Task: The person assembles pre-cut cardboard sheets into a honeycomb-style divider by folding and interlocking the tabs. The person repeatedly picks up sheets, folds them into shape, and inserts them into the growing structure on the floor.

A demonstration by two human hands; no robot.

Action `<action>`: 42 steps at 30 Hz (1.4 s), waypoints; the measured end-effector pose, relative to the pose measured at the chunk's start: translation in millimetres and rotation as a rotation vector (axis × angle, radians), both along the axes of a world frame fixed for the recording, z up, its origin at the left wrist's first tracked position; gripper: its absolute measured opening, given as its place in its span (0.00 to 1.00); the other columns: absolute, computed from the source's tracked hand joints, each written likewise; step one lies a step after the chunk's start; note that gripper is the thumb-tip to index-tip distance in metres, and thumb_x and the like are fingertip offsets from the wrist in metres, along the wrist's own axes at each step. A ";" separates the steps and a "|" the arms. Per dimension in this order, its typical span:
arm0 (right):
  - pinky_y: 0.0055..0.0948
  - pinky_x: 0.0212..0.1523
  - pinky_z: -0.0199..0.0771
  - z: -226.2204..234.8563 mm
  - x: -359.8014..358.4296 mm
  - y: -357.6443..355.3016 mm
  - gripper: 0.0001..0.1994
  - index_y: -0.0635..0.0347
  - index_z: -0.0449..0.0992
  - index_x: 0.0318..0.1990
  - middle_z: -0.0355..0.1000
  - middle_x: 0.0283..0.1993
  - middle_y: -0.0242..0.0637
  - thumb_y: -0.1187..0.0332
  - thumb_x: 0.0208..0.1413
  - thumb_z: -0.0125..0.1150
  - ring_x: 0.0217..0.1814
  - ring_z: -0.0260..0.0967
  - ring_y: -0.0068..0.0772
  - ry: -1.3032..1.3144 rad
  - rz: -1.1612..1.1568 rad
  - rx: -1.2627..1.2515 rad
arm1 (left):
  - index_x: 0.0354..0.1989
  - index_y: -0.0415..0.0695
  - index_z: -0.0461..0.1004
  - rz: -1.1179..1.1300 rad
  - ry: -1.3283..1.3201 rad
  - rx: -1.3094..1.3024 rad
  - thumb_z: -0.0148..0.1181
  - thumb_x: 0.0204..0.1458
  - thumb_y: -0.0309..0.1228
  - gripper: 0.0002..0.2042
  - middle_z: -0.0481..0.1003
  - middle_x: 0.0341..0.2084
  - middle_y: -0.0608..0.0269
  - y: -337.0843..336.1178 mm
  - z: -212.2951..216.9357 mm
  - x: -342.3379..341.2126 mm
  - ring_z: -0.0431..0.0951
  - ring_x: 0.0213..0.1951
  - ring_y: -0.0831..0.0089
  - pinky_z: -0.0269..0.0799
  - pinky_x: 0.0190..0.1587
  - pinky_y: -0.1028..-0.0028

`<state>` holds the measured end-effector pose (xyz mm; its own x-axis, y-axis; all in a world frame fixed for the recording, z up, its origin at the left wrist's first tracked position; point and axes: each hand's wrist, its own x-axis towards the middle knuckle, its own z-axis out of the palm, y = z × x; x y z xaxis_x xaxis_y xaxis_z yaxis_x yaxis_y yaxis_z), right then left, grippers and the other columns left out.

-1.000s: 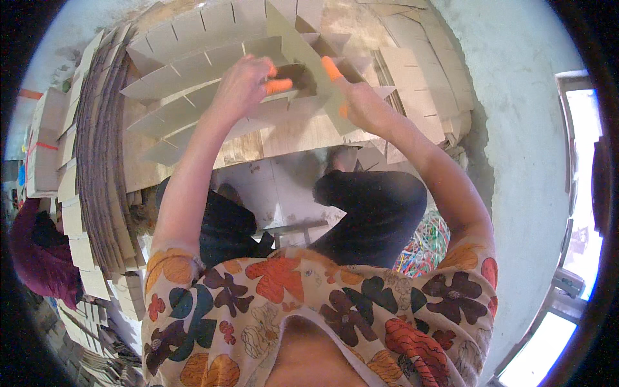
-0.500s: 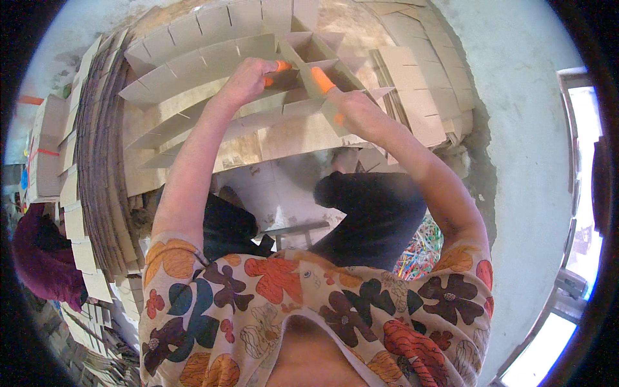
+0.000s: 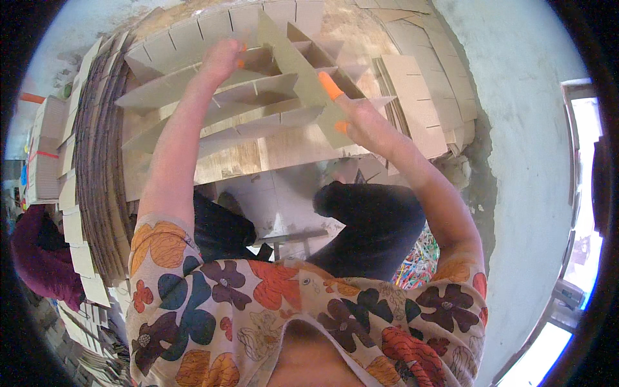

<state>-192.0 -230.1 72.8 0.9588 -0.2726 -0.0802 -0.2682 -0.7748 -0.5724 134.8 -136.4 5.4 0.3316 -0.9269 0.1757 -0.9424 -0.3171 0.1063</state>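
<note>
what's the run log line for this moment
left hand: on cardboard divider grid | right hand: gripping slotted cardboard strip crossing grid | nearby: stacked cardboard strips

A pale surface (image 3: 284, 193) in front of the seated person carries a half-assembled lattice of slotted cardboard strips (image 3: 258, 109), its long pieces lying across the top and shorter dividers standing upright in the slots. Flat slotted cardboard sheets (image 3: 419, 109) lie spread on the right end of the same level, overlapping one another and reaching toward the grey wall, while a tall stack of cardboard sheets (image 3: 97, 161) stands on edge along the left side. On the floor (image 3: 451, 174) below the right end, a heap of coloured strips (image 3: 419, 258) lies beside the person's dark trouser leg.
</note>
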 end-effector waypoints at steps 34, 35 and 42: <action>0.40 0.35 0.75 -98.3 -148.7 -144.9 0.15 0.66 0.76 0.29 0.74 0.30 0.49 0.61 0.54 0.52 0.33 0.74 0.50 0.410 -0.413 -0.670 | 0.46 0.39 0.73 0.113 0.321 -0.369 0.63 0.44 0.21 0.17 0.76 0.41 0.55 124.7 45.7 -94.9 0.75 0.45 0.65 0.70 0.49 0.70; 0.41 0.34 0.75 -96.0 -150.2 -147.6 0.12 0.65 0.76 0.29 0.74 0.31 0.49 0.63 0.52 0.52 0.33 0.74 0.50 0.402 -0.376 -0.696 | 0.45 0.39 0.73 0.136 0.361 -0.383 0.64 0.43 0.21 0.17 0.76 0.40 0.55 126.7 45.9 -96.7 0.75 0.45 0.65 0.71 0.49 0.70; 0.44 0.32 0.72 -113.3 -158.7 -131.8 0.04 0.63 0.69 0.30 0.71 0.27 0.50 0.73 0.51 0.49 0.31 0.71 0.52 0.188 -0.345 -0.743 | 0.44 0.42 0.75 0.055 0.195 -0.405 0.68 0.40 0.25 0.19 0.77 0.36 0.57 143.6 53.9 -109.3 0.77 0.40 0.67 0.72 0.43 0.71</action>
